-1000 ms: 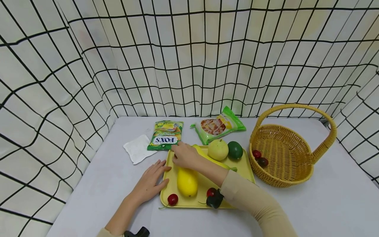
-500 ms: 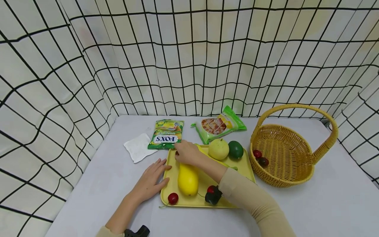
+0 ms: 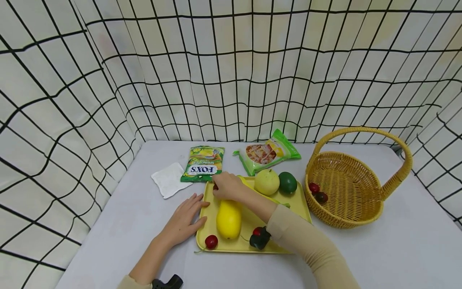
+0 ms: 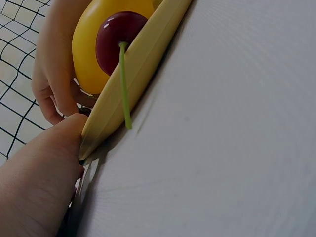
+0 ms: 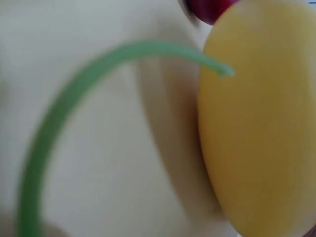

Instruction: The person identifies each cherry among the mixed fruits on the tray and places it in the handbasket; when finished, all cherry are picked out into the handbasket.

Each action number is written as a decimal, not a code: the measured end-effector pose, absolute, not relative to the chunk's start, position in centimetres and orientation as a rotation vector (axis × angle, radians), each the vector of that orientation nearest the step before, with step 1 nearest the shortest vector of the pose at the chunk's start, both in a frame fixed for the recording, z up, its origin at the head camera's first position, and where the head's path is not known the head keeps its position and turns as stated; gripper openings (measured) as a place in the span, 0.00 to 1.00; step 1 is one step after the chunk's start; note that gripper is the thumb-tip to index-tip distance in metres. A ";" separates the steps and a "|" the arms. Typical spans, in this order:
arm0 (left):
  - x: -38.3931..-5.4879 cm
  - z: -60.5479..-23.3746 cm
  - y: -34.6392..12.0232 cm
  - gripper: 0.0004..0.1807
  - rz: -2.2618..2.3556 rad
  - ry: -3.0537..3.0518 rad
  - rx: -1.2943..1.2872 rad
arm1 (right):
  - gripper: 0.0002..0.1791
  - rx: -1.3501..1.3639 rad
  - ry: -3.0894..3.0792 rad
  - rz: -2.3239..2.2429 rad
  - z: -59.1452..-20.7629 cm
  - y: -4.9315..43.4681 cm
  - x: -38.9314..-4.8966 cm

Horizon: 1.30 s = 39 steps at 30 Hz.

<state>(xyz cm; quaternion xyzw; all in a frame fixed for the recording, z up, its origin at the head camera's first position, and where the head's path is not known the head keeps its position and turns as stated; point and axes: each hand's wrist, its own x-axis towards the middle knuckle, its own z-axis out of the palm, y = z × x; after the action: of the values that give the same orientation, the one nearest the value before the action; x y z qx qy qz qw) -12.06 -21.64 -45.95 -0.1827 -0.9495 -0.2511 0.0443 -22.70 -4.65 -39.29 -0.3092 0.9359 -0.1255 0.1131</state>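
My right hand (image 3: 229,186) reaches over the yellow tray (image 3: 299,208) to its far left corner, its curled fingers pinching a dark red cherry (image 3: 215,187) that they mostly hide. Just below that hand lies a smooth yellow oval fruit (image 3: 229,222), like a mango; it fills the right of the right wrist view. My left hand (image 3: 182,222) rests with spread fingers on the table, fingertips and thumb at the tray's left edge. A red cherry (image 3: 211,241) sits in the near left corner, its green stem (image 4: 123,89) hanging over the rim. Another cherry (image 3: 257,231) lies beside the right wrist camera.
A banana (image 3: 267,196), a pale green round fruit (image 3: 267,182) and a dark green avocado-like fruit (image 3: 287,183) share the tray. Behind it lie a FOX'S candy bag (image 3: 203,162), a green snack bag (image 3: 267,154) and a white cloth (image 3: 169,180). A handled wicker basket (image 3: 346,188) holds two cherries (image 3: 317,192).
My right hand has drawn slightly right from the tray's far left corner, and the dark red cherry now shows at its fingertips. The left hand has stayed in place.
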 end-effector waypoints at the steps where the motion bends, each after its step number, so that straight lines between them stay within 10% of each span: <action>1: -12.1 -46.0 -21.6 0.21 -0.764 -2.902 -0.558 | 0.07 -0.915 2.745 -0.380 -39.3 -4.6 -22.7; 39: -12.1 -45.9 -21.6 0.21 -0.766 -2.933 -0.521 | 0.17 -1.086 2.784 -0.567 -37.2 -2.2 -19.6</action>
<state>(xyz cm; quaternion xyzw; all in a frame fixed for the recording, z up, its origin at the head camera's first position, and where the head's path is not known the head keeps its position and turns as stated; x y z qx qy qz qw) -12.15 -21.55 -45.86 -0.1692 -0.9531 -0.2489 0.0330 -19.61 -2.19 -37.20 -0.3567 0.9141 -0.1861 0.0497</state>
